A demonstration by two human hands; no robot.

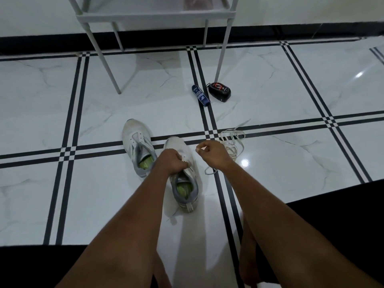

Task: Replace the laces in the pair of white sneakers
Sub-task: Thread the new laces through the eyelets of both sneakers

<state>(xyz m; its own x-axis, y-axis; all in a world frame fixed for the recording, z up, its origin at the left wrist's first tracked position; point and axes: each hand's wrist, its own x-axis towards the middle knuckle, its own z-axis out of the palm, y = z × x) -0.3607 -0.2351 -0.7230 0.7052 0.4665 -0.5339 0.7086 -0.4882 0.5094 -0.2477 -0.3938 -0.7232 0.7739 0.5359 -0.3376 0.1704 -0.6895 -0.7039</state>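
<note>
Two white sneakers stand on the tiled floor (291, 183), toes pointing away from the person. The left sneaker (138, 147) sits alone with no lace in its eyelets, its green insole showing. The right sneaker (182, 173) is just beside it, nearer the person. The left hand (169, 162) rests on its tongue area, fingers curled in a grip on the upper. The right hand (212, 151) hovers just right of that shoe's toe, fingers pinched together (seemingly on a lace end, though it is too small to be sure). A loose lace (230, 144) lies heaped behind that hand. Farther off lie a blue tube (200, 95) and a black case (219, 92), near a white rack (153, 15).
</note>
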